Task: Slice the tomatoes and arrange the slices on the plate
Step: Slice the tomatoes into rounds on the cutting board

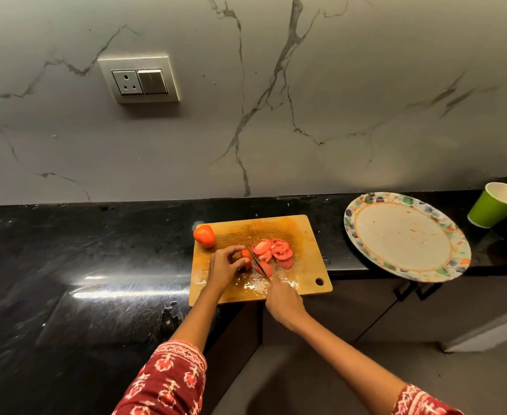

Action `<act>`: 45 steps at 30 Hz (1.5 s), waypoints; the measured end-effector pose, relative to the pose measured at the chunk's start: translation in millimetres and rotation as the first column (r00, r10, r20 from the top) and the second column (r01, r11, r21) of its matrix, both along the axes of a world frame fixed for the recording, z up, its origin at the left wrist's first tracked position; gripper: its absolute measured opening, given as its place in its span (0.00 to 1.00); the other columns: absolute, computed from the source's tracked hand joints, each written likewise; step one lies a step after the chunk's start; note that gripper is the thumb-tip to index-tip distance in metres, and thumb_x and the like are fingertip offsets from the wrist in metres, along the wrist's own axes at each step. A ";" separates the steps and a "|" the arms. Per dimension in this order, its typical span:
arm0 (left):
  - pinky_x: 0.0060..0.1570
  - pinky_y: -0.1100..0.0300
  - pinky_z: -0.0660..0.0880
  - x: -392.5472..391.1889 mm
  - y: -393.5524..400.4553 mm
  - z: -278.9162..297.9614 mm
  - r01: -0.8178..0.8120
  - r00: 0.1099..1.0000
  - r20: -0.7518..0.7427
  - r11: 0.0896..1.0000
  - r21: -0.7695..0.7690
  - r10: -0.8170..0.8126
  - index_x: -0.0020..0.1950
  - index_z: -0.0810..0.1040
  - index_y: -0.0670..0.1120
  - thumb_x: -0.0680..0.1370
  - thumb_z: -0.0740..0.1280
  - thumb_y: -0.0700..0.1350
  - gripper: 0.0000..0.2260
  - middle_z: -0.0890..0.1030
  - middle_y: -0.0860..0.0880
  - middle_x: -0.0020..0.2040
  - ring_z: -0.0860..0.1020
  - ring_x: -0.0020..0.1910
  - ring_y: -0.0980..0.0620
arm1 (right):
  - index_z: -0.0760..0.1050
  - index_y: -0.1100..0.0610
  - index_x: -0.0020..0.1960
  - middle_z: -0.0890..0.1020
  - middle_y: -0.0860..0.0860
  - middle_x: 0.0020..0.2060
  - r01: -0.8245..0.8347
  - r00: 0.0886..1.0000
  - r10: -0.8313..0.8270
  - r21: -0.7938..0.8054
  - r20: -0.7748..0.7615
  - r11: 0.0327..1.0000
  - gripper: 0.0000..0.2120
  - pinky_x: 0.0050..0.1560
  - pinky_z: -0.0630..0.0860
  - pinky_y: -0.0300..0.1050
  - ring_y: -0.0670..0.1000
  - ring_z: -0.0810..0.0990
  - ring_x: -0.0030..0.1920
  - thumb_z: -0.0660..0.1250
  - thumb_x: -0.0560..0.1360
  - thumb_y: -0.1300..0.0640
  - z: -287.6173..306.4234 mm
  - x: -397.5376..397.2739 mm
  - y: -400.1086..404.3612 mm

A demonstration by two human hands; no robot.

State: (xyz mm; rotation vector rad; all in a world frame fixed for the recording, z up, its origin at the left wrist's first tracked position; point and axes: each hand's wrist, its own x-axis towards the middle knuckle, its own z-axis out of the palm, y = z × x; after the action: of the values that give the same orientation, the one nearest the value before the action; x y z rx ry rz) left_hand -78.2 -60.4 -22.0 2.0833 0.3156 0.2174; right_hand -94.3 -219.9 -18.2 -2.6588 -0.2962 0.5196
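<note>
Left-hand fingers (235,252) curl round tomato half (247,259); right hand (282,301) grips knife (259,266) beside it.

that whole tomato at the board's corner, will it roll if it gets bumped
Probably. The whole tomato is rounded and sits at the cutting board edge, partly overhanging the black counter, so a nudge could tip it off. Its smooth, glossy skin looks slippery.

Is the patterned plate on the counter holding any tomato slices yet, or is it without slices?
Without slices. The plate shows only faint orange smears on its pale centre; the cut slices all lie on the cutting board.
</note>
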 end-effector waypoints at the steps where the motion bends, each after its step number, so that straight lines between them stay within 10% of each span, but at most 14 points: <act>1: 0.61 0.51 0.74 -1.3 1.1 -0.6 0.000 1.000 0.003 1.000 -0.003 0.000 0.59 0.78 0.40 0.70 0.73 0.38 0.18 0.80 0.43 0.58 0.76 0.59 0.48 | 0.69 0.62 0.61 0.78 0.59 0.55 0.008 1.000 -0.008 0.030 0.007 1.000 0.13 0.51 0.73 0.50 0.60 0.77 0.57 0.53 0.79 0.62 4.0 2.2 1.2; 30: 0.45 0.71 0.72 0.5 2.3 3.2 0.004 1.000 0.024 0.999 0.040 -0.005 0.50 0.79 0.48 0.68 0.75 0.41 0.12 0.80 0.54 0.47 0.79 0.50 0.55 | 0.65 0.62 0.67 0.75 0.60 0.60 0.023 0.999 -0.027 0.128 0.025 0.991 0.16 0.53 0.72 0.49 0.60 0.75 0.60 0.55 0.79 0.62 22.5 0.9 27.1; 45: 0.55 0.52 0.76 -1.3 1.7 5.2 -0.015 1.000 0.002 0.997 0.078 0.014 0.51 0.81 0.46 0.68 0.75 0.42 0.13 0.83 0.48 0.51 0.79 0.54 0.52 | 0.66 0.63 0.64 0.75 0.59 0.60 -0.023 0.995 0.016 0.068 0.102 0.997 0.14 0.52 0.71 0.49 0.59 0.74 0.60 0.54 0.80 0.61 3.0 16.3 32.2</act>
State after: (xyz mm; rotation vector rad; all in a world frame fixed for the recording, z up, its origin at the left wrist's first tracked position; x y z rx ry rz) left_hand -79.5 -58.7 -16.9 2.1579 0.3258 0.2436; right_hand -78.0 -187.8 -15.2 -2.6219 -0.3643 0.3746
